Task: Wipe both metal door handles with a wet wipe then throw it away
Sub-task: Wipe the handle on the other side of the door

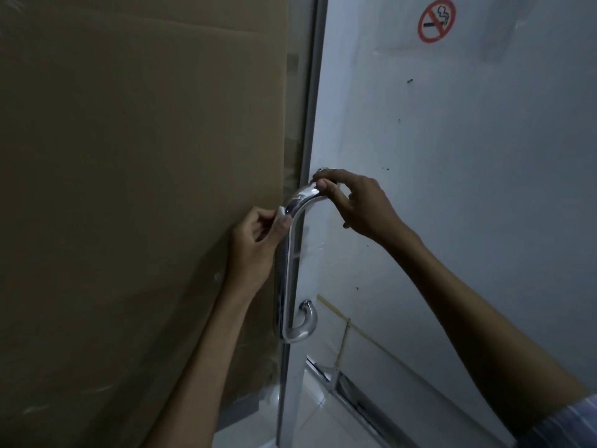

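While the light is dim and the whole view grainy, I can make out a curved metal door handle [287,270] fixed to the edge of a glass door [452,189], its upper end bending toward the door and its lower end hooking back in. My left hand [255,240] sits at the upper bend, fingers curled, thumb and forefinger pinching a small pale scrap that I take to be the wet wipe [281,211]; only a corner of it shows, pressed against the metal. My right hand [352,202] is at the top mount, fingertips gathered on the handle's end, the other fingers loosely bent; whether any wipe lies under them I cannot tell. A second handle is hard to separate from reflections behind the first. Left of the door stands a large sheet of cardboard [145,189] behind clear film. A no-smoking sign [436,20] is stuck high on the glass. My right sleeve [568,425] is cut off at the corner.
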Available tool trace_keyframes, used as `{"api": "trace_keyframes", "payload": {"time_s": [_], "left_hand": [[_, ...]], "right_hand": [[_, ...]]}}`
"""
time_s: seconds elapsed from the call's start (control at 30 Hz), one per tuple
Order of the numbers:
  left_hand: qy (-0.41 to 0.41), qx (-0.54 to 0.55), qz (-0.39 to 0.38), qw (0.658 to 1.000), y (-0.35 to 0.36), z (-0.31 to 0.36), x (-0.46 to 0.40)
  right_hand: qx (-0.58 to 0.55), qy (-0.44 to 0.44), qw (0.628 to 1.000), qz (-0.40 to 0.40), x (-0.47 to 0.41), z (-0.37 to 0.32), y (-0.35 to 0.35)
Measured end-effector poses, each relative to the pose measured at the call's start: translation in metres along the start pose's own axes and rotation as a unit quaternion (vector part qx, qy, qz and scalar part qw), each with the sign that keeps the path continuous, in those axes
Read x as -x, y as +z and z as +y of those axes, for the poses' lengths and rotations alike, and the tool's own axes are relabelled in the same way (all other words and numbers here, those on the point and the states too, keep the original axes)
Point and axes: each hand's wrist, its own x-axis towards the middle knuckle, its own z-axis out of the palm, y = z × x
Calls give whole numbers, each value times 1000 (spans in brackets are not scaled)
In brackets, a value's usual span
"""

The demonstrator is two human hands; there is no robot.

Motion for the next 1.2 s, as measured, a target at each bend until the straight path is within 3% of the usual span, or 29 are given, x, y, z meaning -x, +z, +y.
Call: {"api": "trace_keyframes", "payload": {"time_s": [0.1,0.2,0.4,0.53,0.63,0.8,0.93,1.2], "left_hand": [[-45,22,-26,998,-10,-20,11],[-28,14,-30,999,-12,-25,16],[-44,-68,-15,997,-14,-61,25],[10,-49,35,998,-9,-59,33],[-7,-94,-12,995,-13,-75,44],[5,-75,18,997,-18,-85,47],[-28,-115,-26,993,-22,-111,56],[48,-24,-10,999,-4,-32,22]], "right_hand": [[-6,-2,1000,-2,1,0,1],[-1,-5,1000,-5,1,1,2],[7,-6,1000,-7,0,1,3],[6,-3,1000,-4,-1,6,4],[-2,0,1000,-5,-1,7,5],[-14,-5,1000,-2,-1,7,6],[-20,-1,1000,-5,-1,7,7],[-28,-2,1000,1,-1,9,10]]}}
